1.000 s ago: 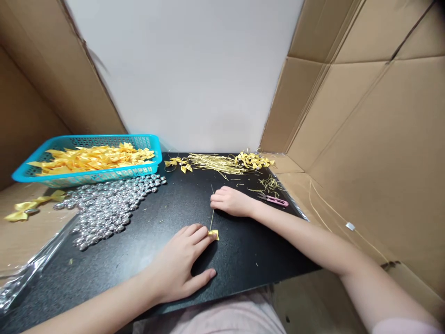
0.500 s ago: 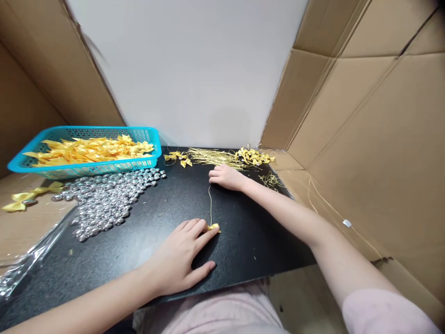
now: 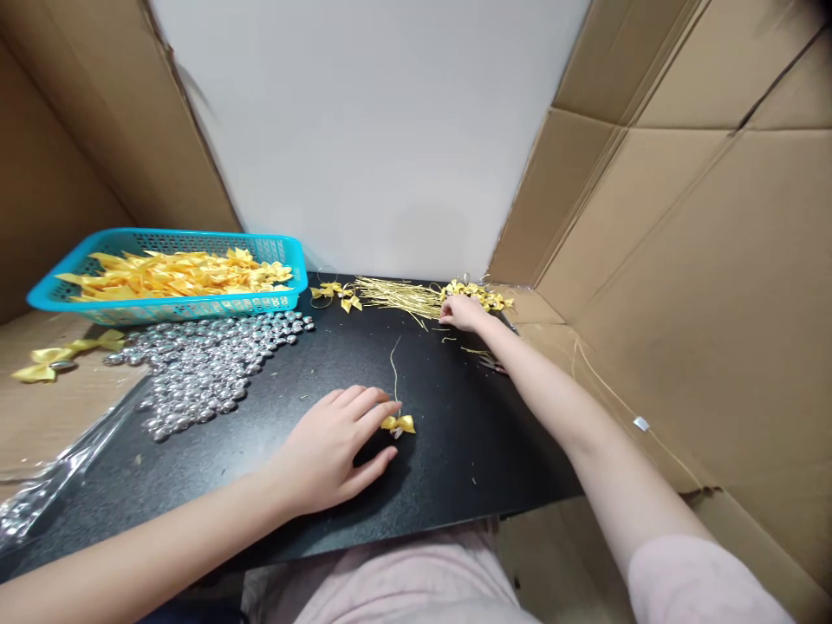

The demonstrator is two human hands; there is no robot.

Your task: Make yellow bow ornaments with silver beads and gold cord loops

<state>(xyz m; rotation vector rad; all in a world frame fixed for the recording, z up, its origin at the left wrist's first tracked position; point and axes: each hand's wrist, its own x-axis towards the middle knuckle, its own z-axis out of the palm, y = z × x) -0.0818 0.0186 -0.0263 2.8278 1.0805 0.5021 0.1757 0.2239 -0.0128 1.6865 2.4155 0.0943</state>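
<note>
My left hand lies on the black tabletop with thumb and fingers apart, its index fingertip at a small yellow ribbon bow. A thin gold cord runs from the bow away from me, its far end loose. Under the bow's middle is a small pale bit that I cannot make out. My right hand is at the back, fingers bent together at the right end of a pile of straight gold cords. Whatever its fingertips hold is too small to tell. Just behind it lies a heap of yellow bows with cords.
A blue basket full of yellow ribbon bows stands at the back left. Many silver beads spread in front of it. Two or so corded bows lie by the basket. A thin metallic tool shows beside my right forearm. Cardboard walls flank the table.
My right hand has moved right, away from the cord's far end, to the cord pile's right end. My left hand has drawn back slightly, showing more of the bow.
</note>
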